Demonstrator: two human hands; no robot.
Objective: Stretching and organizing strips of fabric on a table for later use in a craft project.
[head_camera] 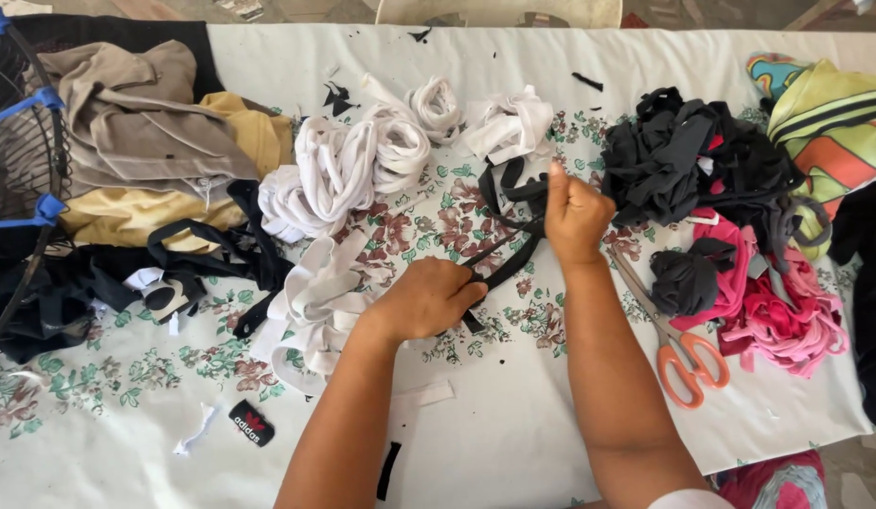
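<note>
Hands meet over the middle of the tabletop [513, 443], which is covered with a white cloth printed with flowers. The left hand [426, 300] is closed, knuckles up, and pinches the near end of a black fabric strip [515, 247]. The right hand [575, 213] is a fist, a little farther and to the right, closed around the far part of the same strip, so the strip runs tight between them and its loose loops lie just beyond the right hand. To do this well, I judge that the strip should stay flat and under even tension, and both grips should stay near each other so it does not twist.

Left of the hands lies a heap of white strips [348, 179], some rolled. To the right is a pile of black strips [687, 155], then pink strips [786, 316], and orange-handled scissors [681, 353] just beside the right forearm. At the far left, folded clothes [141, 132] in beige and yellow are stacked beside a wire fan guard [28, 170]. No real container is visible; the strips are only sorted in loose piles by colour.
</note>
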